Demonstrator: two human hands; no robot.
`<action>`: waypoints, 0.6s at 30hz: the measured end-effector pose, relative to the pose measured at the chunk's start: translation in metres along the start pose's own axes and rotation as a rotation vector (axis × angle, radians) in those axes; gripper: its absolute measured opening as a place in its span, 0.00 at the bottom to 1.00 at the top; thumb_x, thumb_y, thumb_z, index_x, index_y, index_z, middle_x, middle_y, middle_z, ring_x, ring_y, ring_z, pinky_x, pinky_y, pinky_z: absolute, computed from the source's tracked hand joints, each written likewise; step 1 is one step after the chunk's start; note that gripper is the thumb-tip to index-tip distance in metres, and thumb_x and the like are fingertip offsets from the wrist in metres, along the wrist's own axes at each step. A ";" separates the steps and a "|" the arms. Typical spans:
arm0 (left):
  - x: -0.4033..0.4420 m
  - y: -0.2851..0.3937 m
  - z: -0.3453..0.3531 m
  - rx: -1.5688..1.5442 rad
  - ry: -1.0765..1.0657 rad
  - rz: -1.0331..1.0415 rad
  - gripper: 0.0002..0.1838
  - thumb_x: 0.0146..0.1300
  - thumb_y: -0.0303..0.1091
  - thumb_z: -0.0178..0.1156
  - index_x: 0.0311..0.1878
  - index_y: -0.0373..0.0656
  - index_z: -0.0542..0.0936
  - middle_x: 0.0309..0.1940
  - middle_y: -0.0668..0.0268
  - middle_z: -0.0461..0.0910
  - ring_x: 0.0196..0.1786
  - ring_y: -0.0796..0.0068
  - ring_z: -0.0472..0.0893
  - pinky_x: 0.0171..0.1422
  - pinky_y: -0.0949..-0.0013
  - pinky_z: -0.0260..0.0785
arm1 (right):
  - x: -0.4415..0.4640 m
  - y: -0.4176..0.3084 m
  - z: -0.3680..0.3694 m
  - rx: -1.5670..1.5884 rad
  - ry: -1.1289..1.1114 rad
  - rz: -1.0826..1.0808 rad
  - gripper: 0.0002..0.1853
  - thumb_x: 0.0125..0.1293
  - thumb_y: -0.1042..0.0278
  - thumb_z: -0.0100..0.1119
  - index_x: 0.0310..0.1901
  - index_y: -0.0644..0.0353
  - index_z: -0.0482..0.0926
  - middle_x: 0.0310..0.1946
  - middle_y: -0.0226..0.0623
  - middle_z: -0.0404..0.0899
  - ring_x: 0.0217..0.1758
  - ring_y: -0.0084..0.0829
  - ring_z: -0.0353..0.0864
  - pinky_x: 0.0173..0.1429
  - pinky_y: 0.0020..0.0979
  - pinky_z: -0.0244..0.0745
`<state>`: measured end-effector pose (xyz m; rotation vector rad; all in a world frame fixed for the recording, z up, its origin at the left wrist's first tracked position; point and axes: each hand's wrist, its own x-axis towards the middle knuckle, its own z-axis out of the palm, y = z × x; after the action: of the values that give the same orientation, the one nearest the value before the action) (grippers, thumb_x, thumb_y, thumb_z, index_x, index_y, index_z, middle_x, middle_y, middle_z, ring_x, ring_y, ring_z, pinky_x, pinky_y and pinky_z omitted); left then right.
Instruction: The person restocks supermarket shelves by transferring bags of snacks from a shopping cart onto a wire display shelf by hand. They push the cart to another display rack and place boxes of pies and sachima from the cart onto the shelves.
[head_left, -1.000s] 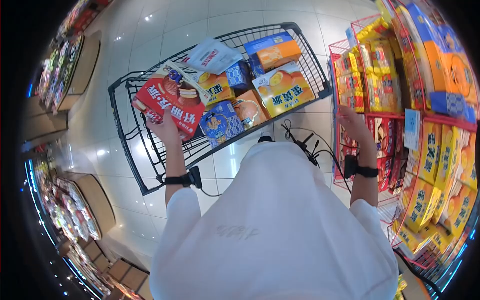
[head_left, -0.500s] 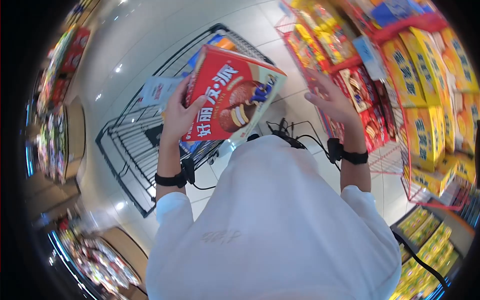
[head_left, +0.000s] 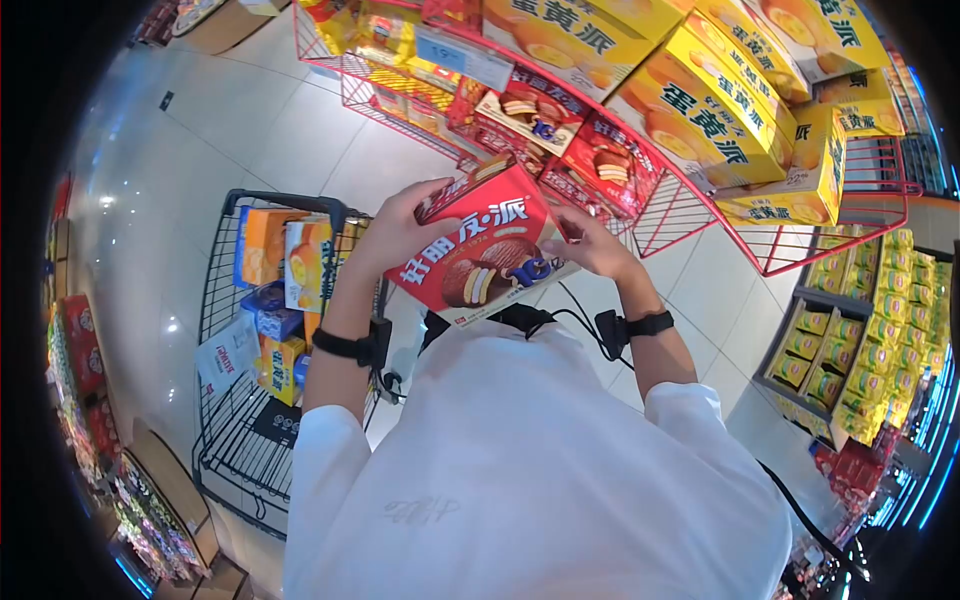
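Observation:
A red box with chocolate pies pictured on it (head_left: 485,240) is held between both hands in front of my chest. My left hand (head_left: 405,228) grips its left side, with the thumb across the front. At the box's right edge, my right hand (head_left: 597,243) has its fingers against the side. Similar red packs (head_left: 610,165) lie in the red wire rack just beyond the box.
The shopping cart (head_left: 208,330) stands at the left, holding a white bag (head_left: 227,355), an orange box (head_left: 268,245) and other boxes. Yellow boxes (head_left: 690,105) are stacked on the red wire rack (head_left: 690,200). Yellow packets (head_left: 885,330) fill a display at the right.
The red box has come out of the cart to my chest, and my right hand has come onto it. My view has turned right, so the rack is now ahead and the cart lies left.

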<state>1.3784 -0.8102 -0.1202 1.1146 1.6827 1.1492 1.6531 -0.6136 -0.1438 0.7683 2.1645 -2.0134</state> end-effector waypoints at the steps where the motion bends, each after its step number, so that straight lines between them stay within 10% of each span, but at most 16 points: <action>1: 0.012 -0.010 0.011 -0.016 -0.009 -0.007 0.31 0.61 0.36 0.72 0.65 0.36 0.75 0.54 0.55 0.82 0.52 0.70 0.83 0.58 0.69 0.76 | -0.008 0.011 -0.004 0.185 -0.019 0.050 0.33 0.66 0.68 0.69 0.71 0.59 0.67 0.58 0.32 0.78 0.57 0.25 0.77 0.63 0.31 0.73; 5: 0.041 -0.032 0.055 0.024 -0.026 -0.106 0.26 0.62 0.38 0.70 0.60 0.38 0.78 0.54 0.51 0.81 0.51 0.60 0.83 0.58 0.64 0.76 | -0.034 0.045 -0.019 0.172 0.189 0.209 0.28 0.71 0.55 0.63 0.66 0.64 0.72 0.51 0.34 0.80 0.50 0.23 0.78 0.53 0.27 0.74; 13: 0.036 -0.131 0.140 0.283 0.488 -0.081 0.40 0.64 0.30 0.65 0.76 0.37 0.57 0.63 0.40 0.71 0.61 0.48 0.78 0.66 0.60 0.71 | -0.040 0.092 -0.037 0.570 0.517 0.391 0.32 0.76 0.53 0.56 0.69 0.73 0.67 0.62 0.39 0.75 0.64 0.27 0.72 0.69 0.30 0.64; 15: 0.030 -0.109 0.149 -0.443 0.212 -0.480 0.37 0.65 0.30 0.64 0.75 0.37 0.60 0.63 0.43 0.73 0.62 0.52 0.78 0.66 0.61 0.70 | -0.026 0.104 -0.043 0.578 0.512 0.389 0.32 0.75 0.53 0.56 0.71 0.69 0.66 0.63 0.40 0.74 0.64 0.29 0.74 0.68 0.32 0.68; 18: 0.020 -0.135 0.170 -0.332 0.268 -0.335 0.30 0.68 0.31 0.60 0.72 0.39 0.66 0.61 0.50 0.77 0.60 0.62 0.79 0.62 0.63 0.72 | 0.003 0.101 -0.051 0.688 0.618 0.446 0.25 0.74 0.47 0.56 0.65 0.52 0.71 0.56 0.36 0.80 0.54 0.34 0.82 0.56 0.40 0.80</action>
<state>1.4996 -0.7751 -0.2975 0.4686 1.7146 1.3366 1.7059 -0.5635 -0.2300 1.9627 1.2184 -2.4520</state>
